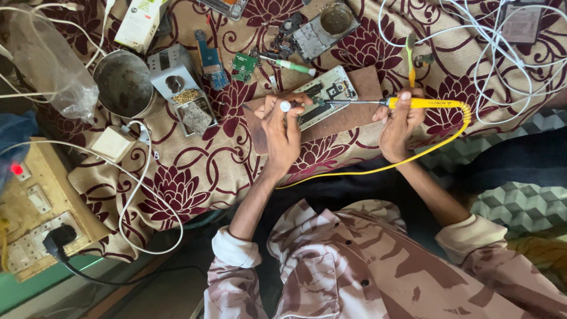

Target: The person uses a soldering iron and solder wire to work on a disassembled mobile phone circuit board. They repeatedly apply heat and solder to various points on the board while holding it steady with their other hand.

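Observation:
An opened phone with its circuit board showing lies on a brown board on the flowered cloth. My right hand grips a yellow soldering iron, whose metal tip reaches left onto the phone's board. My left hand rests on the phone's near end and pinches a small tool with a white round cap beside the iron's tip. The iron's yellow cord loops back under my right wrist.
A metal cup, small circuit boards, a green-handled screwdriver, another opened phone and tangled white cables lie around. A wooden switchboard with a black plug sits at the left. A yellow toothbrush lies behind my right hand.

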Demonstrator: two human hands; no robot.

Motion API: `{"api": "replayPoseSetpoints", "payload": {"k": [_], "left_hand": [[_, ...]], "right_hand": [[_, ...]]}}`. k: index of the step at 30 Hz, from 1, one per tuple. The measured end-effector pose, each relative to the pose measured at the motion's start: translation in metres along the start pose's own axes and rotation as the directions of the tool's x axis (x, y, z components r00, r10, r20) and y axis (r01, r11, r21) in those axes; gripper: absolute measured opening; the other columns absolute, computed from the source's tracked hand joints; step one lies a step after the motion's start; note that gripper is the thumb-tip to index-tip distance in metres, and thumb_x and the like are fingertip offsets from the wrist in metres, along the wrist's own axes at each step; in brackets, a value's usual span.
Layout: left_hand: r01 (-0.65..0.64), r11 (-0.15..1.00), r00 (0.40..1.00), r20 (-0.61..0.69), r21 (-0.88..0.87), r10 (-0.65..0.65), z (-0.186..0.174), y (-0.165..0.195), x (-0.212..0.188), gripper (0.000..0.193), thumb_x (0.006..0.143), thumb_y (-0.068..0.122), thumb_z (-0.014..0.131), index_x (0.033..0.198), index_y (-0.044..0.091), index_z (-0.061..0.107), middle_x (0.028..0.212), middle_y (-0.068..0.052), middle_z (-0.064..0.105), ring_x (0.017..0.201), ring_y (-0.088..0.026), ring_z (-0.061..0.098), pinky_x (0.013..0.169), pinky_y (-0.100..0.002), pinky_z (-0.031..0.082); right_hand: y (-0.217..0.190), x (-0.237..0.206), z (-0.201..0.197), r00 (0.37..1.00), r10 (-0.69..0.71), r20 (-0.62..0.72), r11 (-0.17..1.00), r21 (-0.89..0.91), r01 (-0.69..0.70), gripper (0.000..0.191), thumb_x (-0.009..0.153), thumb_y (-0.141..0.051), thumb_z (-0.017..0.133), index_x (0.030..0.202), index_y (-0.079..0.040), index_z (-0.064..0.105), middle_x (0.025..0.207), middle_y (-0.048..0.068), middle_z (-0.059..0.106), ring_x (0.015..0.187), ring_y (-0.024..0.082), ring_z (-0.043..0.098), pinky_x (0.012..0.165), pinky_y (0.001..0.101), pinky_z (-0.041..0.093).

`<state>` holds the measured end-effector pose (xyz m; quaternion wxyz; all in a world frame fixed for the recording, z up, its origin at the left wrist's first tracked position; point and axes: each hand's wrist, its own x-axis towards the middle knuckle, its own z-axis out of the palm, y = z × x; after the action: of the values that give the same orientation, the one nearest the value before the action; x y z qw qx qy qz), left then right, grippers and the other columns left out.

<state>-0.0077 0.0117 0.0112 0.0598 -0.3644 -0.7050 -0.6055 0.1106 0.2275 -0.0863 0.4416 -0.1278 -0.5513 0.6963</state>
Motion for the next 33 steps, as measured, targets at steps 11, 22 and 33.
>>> {"api": "replayPoseSetpoints", "payload": {"k": [11,22,33], "left_hand": [[0.079,0.997,0.997,0.011,-0.019,-0.078,0.0007,-0.0023,-0.001,0.014,0.105,0.003,0.047,0.101,-0.001,0.059,0.106,-0.011,0.074,0.085,-0.02,0.061,0.078,-0.034,0.052],[0.137,0.99,0.991,0.002,-0.041,-0.137,0.0018,-0.0014,-0.0005,0.016,0.107,0.007,0.046,0.103,-0.001,0.06,0.104,-0.01,0.073,0.084,-0.018,0.064,0.078,-0.033,0.054],[0.067,0.998,0.998,-0.003,0.0,-0.067,0.0012,-0.001,-0.0003,0.015,0.108,0.006,0.048,0.101,-0.001,0.059,0.104,-0.01,0.073,0.088,-0.021,0.062,0.081,-0.033,0.051]], "right_hand": [[0.0086,-0.0016,-0.006,1.0,0.009,-0.03,0.999,0.053,-0.007,0.024,0.117,-0.023,0.05,0.103,-0.005,0.044,0.072,0.004,0.044,0.057,0.014,0.047,0.058,0.0333,0.051],[0.0027,0.0009,-0.0027,1.0,-0.007,0.003,1.0,0.008,0.007,0.026,0.118,-0.027,0.049,0.105,-0.006,0.043,0.07,0.004,0.045,0.056,0.013,0.047,0.053,0.0298,0.051],[0.0006,0.0028,0.0005,1.0,0.012,-0.027,0.999,0.048,-0.01,0.025,0.117,-0.026,0.05,0.105,-0.005,0.044,0.069,0.004,0.043,0.056,0.014,0.047,0.058,0.0319,0.051]]}}
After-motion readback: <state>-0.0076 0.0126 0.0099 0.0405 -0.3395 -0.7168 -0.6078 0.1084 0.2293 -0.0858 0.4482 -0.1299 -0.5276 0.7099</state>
